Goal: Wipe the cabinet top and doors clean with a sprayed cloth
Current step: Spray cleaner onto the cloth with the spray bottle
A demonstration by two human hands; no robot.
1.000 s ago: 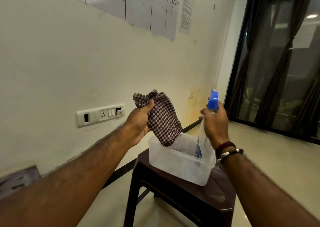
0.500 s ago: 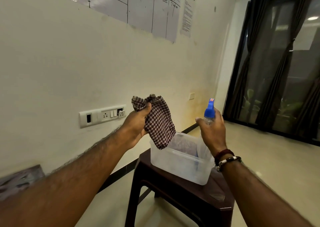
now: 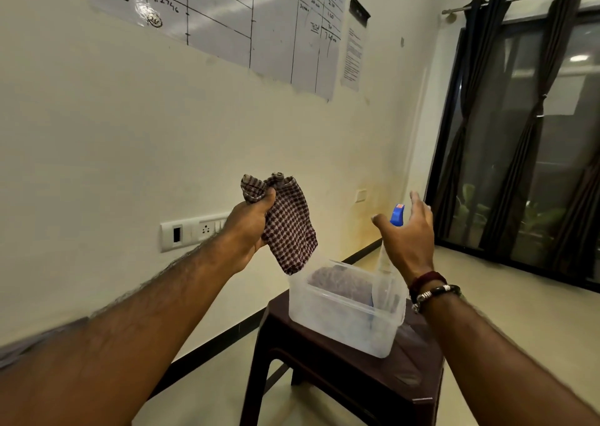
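Observation:
My left hand (image 3: 250, 230) grips a bunched brown-and-white checked cloth (image 3: 290, 230), which hangs in the air just left of and above a clear plastic tub (image 3: 341, 325). A spray bottle (image 3: 396, 215) with a blue nozzle stands in the tub's far right corner. My right hand (image 3: 409, 234) hovers in front of the bottle's top with thumb and fingers spread and straight, holding nothing. The hand hides part of the bottle. No cabinet is in view.
The tub sits on a dark brown plastic stool (image 3: 341, 377) and holds another folded dark cloth (image 3: 341, 282). A wall with a switch panel (image 3: 194, 230) runs along the left. Curtained glass doors (image 3: 519, 133) stand at the right, with pale floor before them.
My right hand lowered the spray bottle into the tub and has opened, letting go of it. My left hand keeps its grip on the cloth, barely moved.

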